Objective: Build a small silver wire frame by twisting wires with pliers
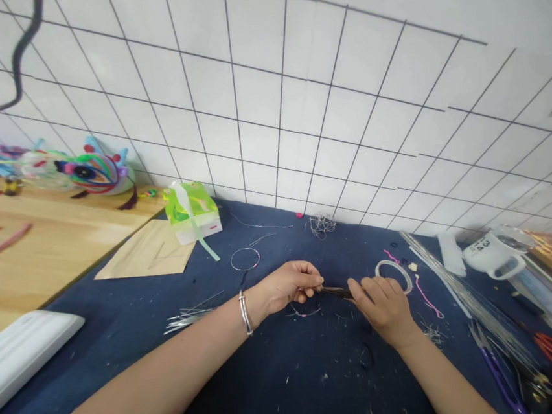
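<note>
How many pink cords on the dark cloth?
2: one pink cord just beyond the white ring, another pink cord to its right. Others may be hidden under the right hand.

Person's left hand (296, 286): thumb and fingertips pinched beside the tip of a dark tool (337, 291), pinched item too small to tell | right hand (382, 304): wrapped round that tool | blue cloth (255, 391): beaded wire circle (258, 259), white ring (408, 279) beside right hand, tangled wire (323, 226) near tiled wall (256, 98)
</note>
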Motion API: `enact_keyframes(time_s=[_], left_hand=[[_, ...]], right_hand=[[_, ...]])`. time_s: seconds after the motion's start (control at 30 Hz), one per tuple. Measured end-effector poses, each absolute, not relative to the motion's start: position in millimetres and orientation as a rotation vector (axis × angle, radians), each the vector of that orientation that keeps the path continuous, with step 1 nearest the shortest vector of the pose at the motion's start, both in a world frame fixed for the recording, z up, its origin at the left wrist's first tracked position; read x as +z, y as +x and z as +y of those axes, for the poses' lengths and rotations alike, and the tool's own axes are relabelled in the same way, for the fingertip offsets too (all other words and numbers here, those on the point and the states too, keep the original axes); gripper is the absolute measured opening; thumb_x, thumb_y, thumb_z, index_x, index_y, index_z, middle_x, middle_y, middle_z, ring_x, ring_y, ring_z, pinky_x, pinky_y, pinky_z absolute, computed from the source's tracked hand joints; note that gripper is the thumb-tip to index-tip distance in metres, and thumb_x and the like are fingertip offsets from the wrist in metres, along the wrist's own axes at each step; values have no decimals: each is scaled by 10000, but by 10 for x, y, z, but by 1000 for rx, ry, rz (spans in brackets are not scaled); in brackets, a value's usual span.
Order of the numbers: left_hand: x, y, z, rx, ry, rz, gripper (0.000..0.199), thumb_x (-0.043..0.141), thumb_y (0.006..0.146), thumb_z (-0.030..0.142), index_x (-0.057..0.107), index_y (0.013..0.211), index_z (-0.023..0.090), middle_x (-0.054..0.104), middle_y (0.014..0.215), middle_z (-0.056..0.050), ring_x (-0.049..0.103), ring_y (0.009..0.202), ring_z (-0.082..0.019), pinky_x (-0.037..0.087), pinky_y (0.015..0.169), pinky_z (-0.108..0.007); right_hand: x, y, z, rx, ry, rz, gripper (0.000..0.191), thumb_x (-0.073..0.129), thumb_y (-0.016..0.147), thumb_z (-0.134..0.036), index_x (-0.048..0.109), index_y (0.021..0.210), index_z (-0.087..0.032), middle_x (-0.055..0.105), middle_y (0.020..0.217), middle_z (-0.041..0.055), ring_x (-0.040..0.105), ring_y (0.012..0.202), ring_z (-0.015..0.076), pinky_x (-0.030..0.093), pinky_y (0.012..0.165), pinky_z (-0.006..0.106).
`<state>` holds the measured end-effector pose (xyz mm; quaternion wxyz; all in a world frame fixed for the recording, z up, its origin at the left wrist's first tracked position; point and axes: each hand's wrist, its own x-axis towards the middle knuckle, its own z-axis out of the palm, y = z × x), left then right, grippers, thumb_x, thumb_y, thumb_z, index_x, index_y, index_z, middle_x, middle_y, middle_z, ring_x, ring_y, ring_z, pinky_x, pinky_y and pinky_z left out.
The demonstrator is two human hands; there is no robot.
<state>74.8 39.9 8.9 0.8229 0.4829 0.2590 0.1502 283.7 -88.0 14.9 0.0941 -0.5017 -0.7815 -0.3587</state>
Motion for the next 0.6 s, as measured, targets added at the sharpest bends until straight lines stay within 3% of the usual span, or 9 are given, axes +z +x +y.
enact_keyframes(time_s=[0.6], left_hand=[[39, 767, 396, 388, 961, 606, 211, 700, 614, 234, 560, 737, 136, 516, 593, 23, 435, 460, -42, 298, 421, -173]], right_hand=[[137, 2804, -876, -1060, -1525, -2312, 290, 570, 800, -266, 552, 1086, -219, 565, 848, 51, 470, 818, 169, 289, 734, 317]])
